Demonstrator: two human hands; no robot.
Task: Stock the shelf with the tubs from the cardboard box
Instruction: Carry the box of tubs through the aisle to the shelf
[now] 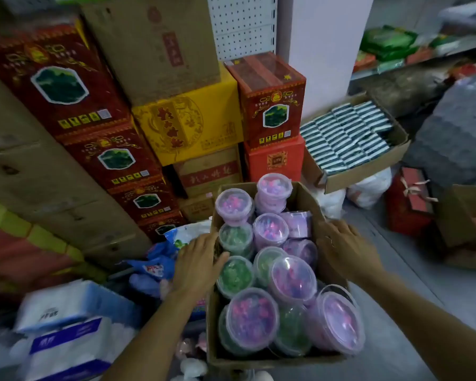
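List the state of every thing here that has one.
Cardboard box: open, full of tubs.
Tubs: lidded, stacked in box.
Left hand: gripping the box's left wall.
Right hand: on the box's right wall.
Packet carton: open, full.
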